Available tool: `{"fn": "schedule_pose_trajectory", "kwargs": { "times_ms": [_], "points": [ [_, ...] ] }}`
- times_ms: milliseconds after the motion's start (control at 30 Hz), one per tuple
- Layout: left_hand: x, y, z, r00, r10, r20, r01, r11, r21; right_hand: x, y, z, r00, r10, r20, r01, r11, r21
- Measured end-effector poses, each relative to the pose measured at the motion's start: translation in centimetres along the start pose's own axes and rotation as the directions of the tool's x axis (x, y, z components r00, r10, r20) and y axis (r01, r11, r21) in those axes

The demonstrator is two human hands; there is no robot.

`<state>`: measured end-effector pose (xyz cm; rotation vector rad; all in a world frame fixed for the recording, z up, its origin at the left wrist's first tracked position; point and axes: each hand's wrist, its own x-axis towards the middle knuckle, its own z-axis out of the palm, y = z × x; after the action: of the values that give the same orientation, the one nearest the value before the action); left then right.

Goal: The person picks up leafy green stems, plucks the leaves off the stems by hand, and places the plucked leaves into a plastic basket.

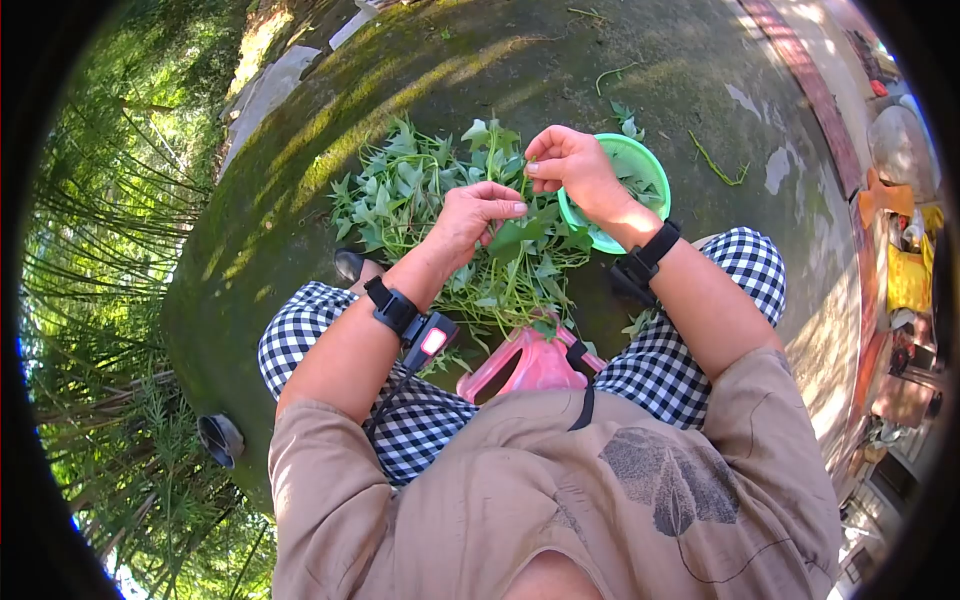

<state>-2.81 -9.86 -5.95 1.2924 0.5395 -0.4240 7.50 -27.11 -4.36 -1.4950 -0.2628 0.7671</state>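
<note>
My left hand is closed in a pinch on a leafy green stem, and a broad leaf hangs just below its fingertips. Close beside it, my right hand pinches with thumb and forefinger at what looks like the same stem; the fingers partly hide it. Under and beyond both hands lies a large heap of leafy green vines on the ground. A light green plastic basin, with some leaves inside, stands right behind my right hand and wrist.
A pink plastic object sits between my knees. Loose stems lie on the mossy concrete floor to the right of the basin. A dark round pot stands at the left by the bushes. Assorted household items line the right edge.
</note>
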Motion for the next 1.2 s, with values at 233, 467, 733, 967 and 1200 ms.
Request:
{"fn": "schedule_pose_trajectory", "kwargs": {
  "times_ms": [233,467,733,967,1200],
  "points": [
    [0.5,-0.8,0.2,0.999,0.012,0.052,-0.013,1.000,0.010,-1.2,-0.9,0.9,0.764,-0.611,0.208,0.470,0.306,-0.828],
    [0.5,-1.1,-0.2,0.995,0.057,0.076,-0.065,0.991,0.120,-2.0,1.2,1.1,0.750,-0.430,0.503,0.582,0.067,-0.811],
    [0.4,-1.5,-0.4,0.988,0.148,0.049,-0.153,0.981,0.119,-1.7,2.5,1.3,0.994,-0.092,0.064,0.106,0.952,-0.289],
    [0.2,-1.2,0.1,0.979,0.200,0.031,-0.202,0.978,0.056,-1.7,1.7,1.8,0.991,0.132,0.000,-0.132,0.991,0.004],
    [0.0,-1.5,0.0,0.973,0.231,-0.003,-0.226,0.957,0.181,-1.3,1.6,0.3,0.914,-0.297,0.278,0.400,0.537,-0.742]
  ]
}}
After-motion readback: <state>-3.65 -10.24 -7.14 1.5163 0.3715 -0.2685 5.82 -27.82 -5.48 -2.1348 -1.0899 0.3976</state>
